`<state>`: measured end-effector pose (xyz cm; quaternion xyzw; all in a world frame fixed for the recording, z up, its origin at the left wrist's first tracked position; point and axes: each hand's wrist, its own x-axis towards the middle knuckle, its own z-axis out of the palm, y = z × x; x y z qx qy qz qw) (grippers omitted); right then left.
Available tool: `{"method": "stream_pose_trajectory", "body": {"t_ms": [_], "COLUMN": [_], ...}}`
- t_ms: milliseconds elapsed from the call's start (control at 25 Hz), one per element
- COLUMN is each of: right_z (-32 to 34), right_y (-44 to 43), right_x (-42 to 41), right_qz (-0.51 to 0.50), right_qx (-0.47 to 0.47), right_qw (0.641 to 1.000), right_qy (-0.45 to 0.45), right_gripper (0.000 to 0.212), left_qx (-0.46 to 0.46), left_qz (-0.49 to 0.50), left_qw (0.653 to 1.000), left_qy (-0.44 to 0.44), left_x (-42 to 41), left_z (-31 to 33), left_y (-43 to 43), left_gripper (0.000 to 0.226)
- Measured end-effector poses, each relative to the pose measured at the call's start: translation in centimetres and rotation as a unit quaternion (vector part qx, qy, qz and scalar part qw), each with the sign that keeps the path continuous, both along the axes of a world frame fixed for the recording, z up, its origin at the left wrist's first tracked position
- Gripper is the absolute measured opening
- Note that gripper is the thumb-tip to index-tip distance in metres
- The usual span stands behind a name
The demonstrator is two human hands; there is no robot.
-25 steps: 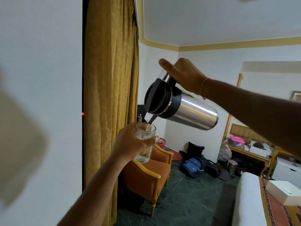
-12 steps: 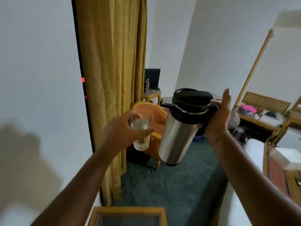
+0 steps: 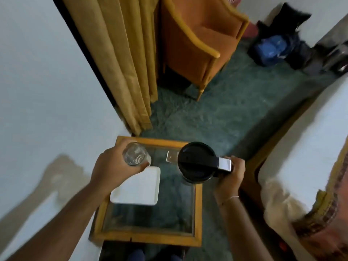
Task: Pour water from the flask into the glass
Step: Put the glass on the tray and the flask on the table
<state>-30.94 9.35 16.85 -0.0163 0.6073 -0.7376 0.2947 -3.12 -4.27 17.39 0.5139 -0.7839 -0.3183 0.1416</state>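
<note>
Glass (image 3: 135,154) clasped in left grip (image 3: 113,166) | flask (image 3: 197,162) upright, handle in right grip (image 3: 232,176)

Black-lidded flask (image 3: 196,162), clear glass (image 3: 134,153), white tray (image 3: 139,191), orange armchair (image 3: 199,40), mustard curtain (image 3: 120,59)

The flask (image 3: 196,162) is seen from the top, so its black lid hides almost all of its body. The right hand (image 3: 228,178) covers part of the handle. The left hand (image 3: 113,166) wraps the glass (image 3: 134,154) — only the rim and the inside show, and how much water is in it is too blurry to tell. Both arms run off the bottom edge. The white tray (image 3: 139,189) is partly under the left hand. The bags (image 3: 273,49) far back are blurry — just dark and blue shapes.
</note>
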Motion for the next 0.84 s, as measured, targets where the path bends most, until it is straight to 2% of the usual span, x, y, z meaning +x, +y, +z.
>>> {"method": "stream_pose_trajectory", "body": {"t_ms": [160, 240, 400, 600, 840], "right_z": [-13.3, -19.1, -26.3, -30.0, -31.8], "right_y": [1.2, 1.8, 1.7, 1.6, 1.4], "right_x": [1.0, 1.9, 3.0, 3.5, 3.5], "right_qz": [-0.012, -0.011, 0.028, 0.04, 0.057], "right_qx": [0.041, 0.051, 0.049, 0.027, 0.024], "right_qw": [0.999, 0.999, 0.998, 0.999, 0.998], "right_qy": [-0.029, -0.013, -0.001, 0.012, 0.017], "right_gripper": [0.027, 0.039, 0.057, 0.059, 0.051], "left_qx": [0.095, 0.119, 0.119, 0.124, 0.137], "left_qz": [0.036, 0.056, 0.085, 0.109, 0.139], "left_qw": [0.993, 0.989, 0.988, 0.985, 0.979], "left_qy": [-0.065, -0.072, -0.048, -0.058, -0.051], "left_x": [2.1, 2.7, 3.0, 3.1, 3.2], "left_z": [-14.8, -21.2, -30.2, -35.8, -37.9], "left_y": [3.3, 4.8, 6.2, 5.5, 4.4], "left_gripper": [0.085, 0.08, 0.073, 0.07, 0.067]}}
